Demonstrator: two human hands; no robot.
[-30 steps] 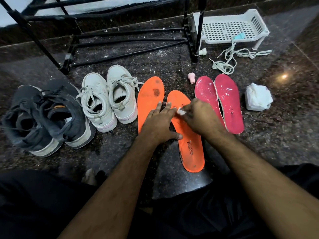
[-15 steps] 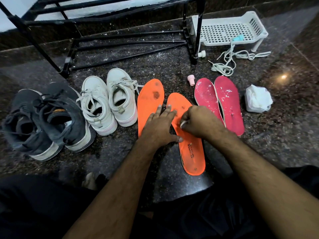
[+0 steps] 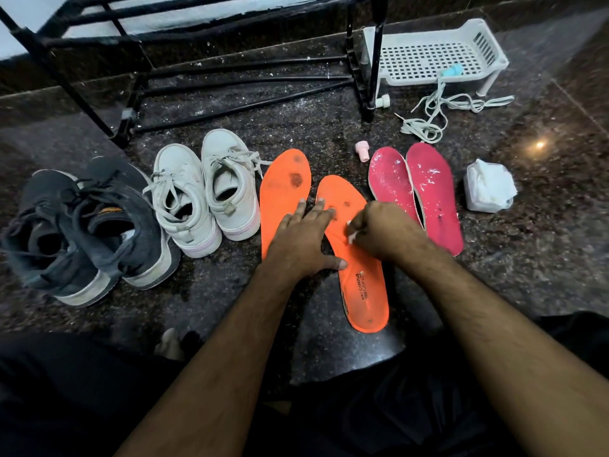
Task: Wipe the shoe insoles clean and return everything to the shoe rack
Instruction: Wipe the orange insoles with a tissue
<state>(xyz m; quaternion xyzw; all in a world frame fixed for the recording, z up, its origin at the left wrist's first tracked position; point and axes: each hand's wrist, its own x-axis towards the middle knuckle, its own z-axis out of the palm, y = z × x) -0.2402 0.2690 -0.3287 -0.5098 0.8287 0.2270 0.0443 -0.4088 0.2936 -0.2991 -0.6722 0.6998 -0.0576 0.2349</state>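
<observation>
- Orange foam insole (image 3: pixel 357 258) lies flat on the dark stone floor, in front of the shoe rack (image 3: pixel 204 77), between a second orange insole (image 3: pixel 283 199) and two pink insoles (image 3: pixel 418 192).
- Its long axis runs from the person toward the rack; the toe end points to the rack, the heel end to the person.
- Left hand (image 3: pixel 304 239) is spread flat and presses on both orange insoles, holding them in place.
- Right hand (image 3: pixel 382 230) is curled and pinches a small white wipe (image 3: pixel 351 237) against the insole.
- I judge the insole light, thin and bendable; it may slide on the smooth floor.
- Better to grip it at the heel edge.
</observation>
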